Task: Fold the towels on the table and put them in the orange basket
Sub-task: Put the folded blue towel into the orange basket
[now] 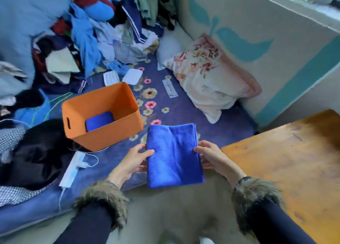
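Both hands hold a folded blue towel flat in the air, over the edge of a flowered purple rug and the pale floor below. The left hand grips the towel's left edge, thumb on top and fingers curled beneath. The right hand grips the right edge the same way, thumb over the cloth and fingers under it. The towel is a neat rectangle, its stitched hem doubled along the far right side. Each wrist comes out of a dark sleeve with a fur cuff.

The orange basket stands on the rug just to the left of the towel and a little farther away, apart from it, with a slot handle in its near left wall. A second blue towel lies folded in the bottom of the basket.

The wooden desk sits at the right, its corner near the right hand; the part in view is bare wood.

A floral pillow leans against a pale wall panel with teal leaf shapes. A heap of clothes fills the far left. Nearer, at the left, a dark garment lies over checked cloth, and a face mask lies on the rug by the basket's near corner. Two more white masks lie beyond the basket.
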The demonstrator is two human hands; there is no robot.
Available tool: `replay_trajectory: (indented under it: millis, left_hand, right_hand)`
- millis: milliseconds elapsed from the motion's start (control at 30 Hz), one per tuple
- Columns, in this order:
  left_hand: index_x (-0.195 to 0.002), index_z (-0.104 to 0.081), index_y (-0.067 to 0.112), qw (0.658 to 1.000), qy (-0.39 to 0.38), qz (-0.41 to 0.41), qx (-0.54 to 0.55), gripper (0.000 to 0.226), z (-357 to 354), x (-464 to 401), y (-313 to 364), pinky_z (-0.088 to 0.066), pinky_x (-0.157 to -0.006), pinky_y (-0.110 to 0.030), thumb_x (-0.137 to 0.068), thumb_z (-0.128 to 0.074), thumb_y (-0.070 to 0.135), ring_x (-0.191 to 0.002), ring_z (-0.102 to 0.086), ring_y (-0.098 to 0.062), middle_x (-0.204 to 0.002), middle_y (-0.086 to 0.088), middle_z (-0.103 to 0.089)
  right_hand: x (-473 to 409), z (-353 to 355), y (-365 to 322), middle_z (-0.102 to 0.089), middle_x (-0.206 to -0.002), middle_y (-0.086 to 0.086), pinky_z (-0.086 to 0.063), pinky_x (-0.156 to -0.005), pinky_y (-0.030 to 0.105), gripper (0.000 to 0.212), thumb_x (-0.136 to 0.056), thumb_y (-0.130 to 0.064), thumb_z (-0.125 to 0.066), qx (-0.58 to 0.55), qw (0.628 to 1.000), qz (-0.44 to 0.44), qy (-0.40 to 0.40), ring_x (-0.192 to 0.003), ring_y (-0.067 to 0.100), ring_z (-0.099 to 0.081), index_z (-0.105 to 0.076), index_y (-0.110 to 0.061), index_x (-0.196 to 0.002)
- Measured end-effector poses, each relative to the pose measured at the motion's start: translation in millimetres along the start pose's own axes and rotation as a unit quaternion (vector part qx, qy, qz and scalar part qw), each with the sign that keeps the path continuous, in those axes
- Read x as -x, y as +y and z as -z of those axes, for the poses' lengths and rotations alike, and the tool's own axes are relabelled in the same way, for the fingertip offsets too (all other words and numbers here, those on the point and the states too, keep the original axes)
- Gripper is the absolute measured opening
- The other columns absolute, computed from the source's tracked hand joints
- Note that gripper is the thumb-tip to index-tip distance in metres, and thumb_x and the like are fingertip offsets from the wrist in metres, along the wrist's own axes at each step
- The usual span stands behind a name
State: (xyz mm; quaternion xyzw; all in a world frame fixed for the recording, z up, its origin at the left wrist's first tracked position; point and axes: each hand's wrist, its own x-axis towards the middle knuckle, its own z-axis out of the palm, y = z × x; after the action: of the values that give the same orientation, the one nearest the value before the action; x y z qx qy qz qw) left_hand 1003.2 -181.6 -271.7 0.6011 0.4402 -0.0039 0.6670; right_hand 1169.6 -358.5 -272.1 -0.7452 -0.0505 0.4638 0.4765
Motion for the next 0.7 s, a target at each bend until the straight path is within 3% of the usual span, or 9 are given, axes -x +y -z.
replay_trajectory:
  millis: [167,367,567,700]
  left_hand:
    - [-0.094,-0.057,0.021,0.995,0.083,-0.015,0.052,0.009,84.9,-1.6,0.1,-0.046,-0.056,-0.025,-0.088,-0.061,0.017,-0.062,-0.057,-0.010,-0.080,0.002,-0.062]
    - [-0.097,-0.060,0.017,0.989,0.115,-0.008,0.093,0.008,151.0,-30.8,3.6,-0.051,-0.059,-0.028,-0.089,-0.060,0.018,-0.077,-0.059,-0.017,-0.096,-0.003,-0.063]
    - [-0.096,-0.060,0.022,0.981,0.145,0.024,0.128,0.009,199.6,-99.9,24.0,-0.053,-0.061,-0.029,-0.088,-0.061,0.019,-0.081,-0.061,-0.019,-0.098,-0.005,-0.066]
    - [-0.085,-0.057,0.025,0.973,0.190,0.047,0.119,0.009,230.9,-163.7,46.7,-0.051,-0.063,-0.028,-0.087,-0.063,0.018,-0.074,-0.060,-0.014,-0.087,0.003,-0.063]
  right_hand:
    - [-27.0,-75.2,-56.8,-0.061,-0.091,0.002,-0.049,-0.065,0.029,0.008,-0.086,-0.015,-0.055,0.054,0.996,0.033,-0.059,-0.076,0.017,-0.057,-0.058,-0.017,-0.093]
    - [-77.3,-133.3,-104.8,-0.062,-0.094,0.004,-0.052,-0.070,0.033,0.017,-0.087,-0.015,-0.054,0.098,0.988,0.045,-0.114,-0.080,0.019,-0.059,-0.059,-0.012,-0.104]
    - [-165.6,-178.1,-151.4,-0.061,-0.091,0.001,-0.053,-0.071,0.033,0.014,-0.087,-0.017,-0.055,0.119,0.982,0.029,-0.143,-0.076,0.017,-0.059,-0.061,-0.017,-0.100]
    - [-233.0,-212.6,-186.7,-0.058,-0.083,-0.002,-0.046,-0.054,0.022,0.006,-0.086,-0.018,-0.055,0.151,0.981,0.018,-0.124,-0.067,0.013,-0.054,-0.058,-0.021,-0.091]
